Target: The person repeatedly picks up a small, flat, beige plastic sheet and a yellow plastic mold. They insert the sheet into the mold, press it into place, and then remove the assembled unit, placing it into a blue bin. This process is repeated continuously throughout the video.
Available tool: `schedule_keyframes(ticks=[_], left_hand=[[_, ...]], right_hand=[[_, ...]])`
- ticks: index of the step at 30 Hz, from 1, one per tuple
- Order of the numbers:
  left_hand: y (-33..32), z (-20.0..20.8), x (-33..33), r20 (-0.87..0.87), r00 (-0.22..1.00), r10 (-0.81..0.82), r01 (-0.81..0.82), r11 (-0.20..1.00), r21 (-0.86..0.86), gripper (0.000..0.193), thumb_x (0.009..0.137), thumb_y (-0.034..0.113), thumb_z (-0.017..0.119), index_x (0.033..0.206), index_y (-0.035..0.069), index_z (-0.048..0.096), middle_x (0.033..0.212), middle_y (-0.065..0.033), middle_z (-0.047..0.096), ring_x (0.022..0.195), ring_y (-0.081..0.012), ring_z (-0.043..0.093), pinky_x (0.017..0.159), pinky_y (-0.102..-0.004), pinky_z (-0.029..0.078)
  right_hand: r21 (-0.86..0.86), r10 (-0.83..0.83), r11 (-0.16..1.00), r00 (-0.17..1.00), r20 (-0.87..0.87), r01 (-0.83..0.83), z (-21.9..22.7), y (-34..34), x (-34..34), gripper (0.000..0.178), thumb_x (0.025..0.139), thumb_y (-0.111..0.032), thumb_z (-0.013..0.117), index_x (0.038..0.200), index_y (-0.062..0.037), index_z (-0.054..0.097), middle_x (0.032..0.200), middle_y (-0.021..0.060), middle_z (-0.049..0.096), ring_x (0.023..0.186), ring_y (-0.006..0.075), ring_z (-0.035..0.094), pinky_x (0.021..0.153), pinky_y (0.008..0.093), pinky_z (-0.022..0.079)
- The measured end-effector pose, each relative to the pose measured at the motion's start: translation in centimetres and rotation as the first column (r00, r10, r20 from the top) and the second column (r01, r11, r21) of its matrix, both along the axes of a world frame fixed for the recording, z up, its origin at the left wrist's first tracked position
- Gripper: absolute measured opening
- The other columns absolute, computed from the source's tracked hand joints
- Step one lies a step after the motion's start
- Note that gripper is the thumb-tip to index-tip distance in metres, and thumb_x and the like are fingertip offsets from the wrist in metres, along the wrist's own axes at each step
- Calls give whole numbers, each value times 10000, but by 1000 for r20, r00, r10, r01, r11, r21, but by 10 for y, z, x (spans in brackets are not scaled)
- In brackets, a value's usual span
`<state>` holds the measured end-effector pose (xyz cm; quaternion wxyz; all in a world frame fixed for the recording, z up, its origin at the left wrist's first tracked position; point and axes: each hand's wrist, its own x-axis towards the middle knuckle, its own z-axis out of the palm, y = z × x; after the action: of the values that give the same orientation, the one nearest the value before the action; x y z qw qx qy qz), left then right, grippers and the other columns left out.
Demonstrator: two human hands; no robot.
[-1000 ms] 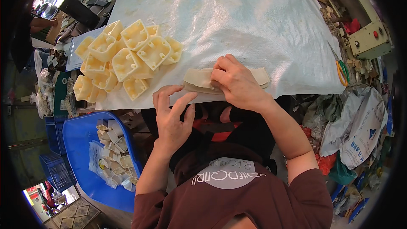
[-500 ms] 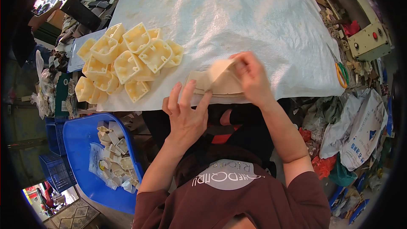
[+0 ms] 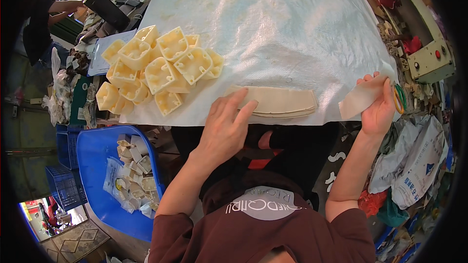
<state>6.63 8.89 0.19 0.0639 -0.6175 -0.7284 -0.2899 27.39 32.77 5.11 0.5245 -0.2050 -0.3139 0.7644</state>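
A short stack of beige, slightly curved leather-like strips (image 3: pixel 280 102) lies along the near edge of the white-covered table. My left hand (image 3: pixel 225 122) rests at the stack's left end, its fingers spread and the tips touching the top piece. Off to the right, my right hand (image 3: pixel 378 109) pinches a single beige strip (image 3: pixel 355 98) between thumb and fingers. That strip is lifted and bent, with its free end hanging to the left. To the left of the stack is a heap of pale yellow hollow plastic box-shaped parts (image 3: pixel 161 75).
A white sheet (image 3: pixel 273 29) covers the table. Below its left edge stands a blue tub (image 3: pixel 114 219) with beige pieces in it. A control box (image 3: pixel 431 63) with a red button and some rubber bands (image 3: pixel 399 98) are at the right. Another person (image 3: pixel 41 29) is at far left.
My right hand has moved right, away from the stack, carrying one strip. My left hand stays by the stack's left end, and the top of the stack now shows flat.
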Motion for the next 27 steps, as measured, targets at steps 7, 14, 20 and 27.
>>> schedule_keyframes(ticks=[7, 14, 20, 27], left_hand=[[-7, 51, -55, -466, 861, 206, -253, 967, -40, 473, 667, -42, 585, 1102, 142, 610, 1293, -79, 485, 1229, -259, 410, 968, -406, 296], [4, 58, -91, -426, 900, 86, -145, 984, -108, 532, 657, -18, 663, 1161, 94, 535, 1220, -103, 544, 1152, -260, 497, 895, -380, 420], [7, 54, -96, -338, 934, 115, -156, 983, -96, 480, 683, -15, 660, 1126, 49, 488, 1216, -125, 540, 1173, -302, 480, 930, -388, 419], [8, 42, -93, -461, 874, 156, -209, 976, -64, 408, 755, 14, 599, 1138, -3, 458, 1234, -196, 504, 1203, -339, 453, 1025, -445, 358]], right_hand=[[340, 72, 935, 993, 96, -100, -1, -25, 5, 73, 896, -131, 555, 943, -79, 536, 839, 37, 543, 713, 156, 429, 772, 363, 357], [333, 118, 932, 988, 103, -146, 3, -45, -9, 60, 877, -69, 575, 907, -72, 524, 754, 3, 541, 656, 126, 433, 721, 348, 339], [310, 86, 943, 989, 117, -118, -3, -44, 0, 79, 872, -55, 581, 927, -57, 525, 808, 38, 597, 696, 130, 506, 744, 353, 366], [327, 75, 939, 992, 103, -105, -4, -43, 3, 87, 869, -56, 586, 928, -57, 522, 824, 48, 612, 713, 131, 531, 743, 348, 374]])
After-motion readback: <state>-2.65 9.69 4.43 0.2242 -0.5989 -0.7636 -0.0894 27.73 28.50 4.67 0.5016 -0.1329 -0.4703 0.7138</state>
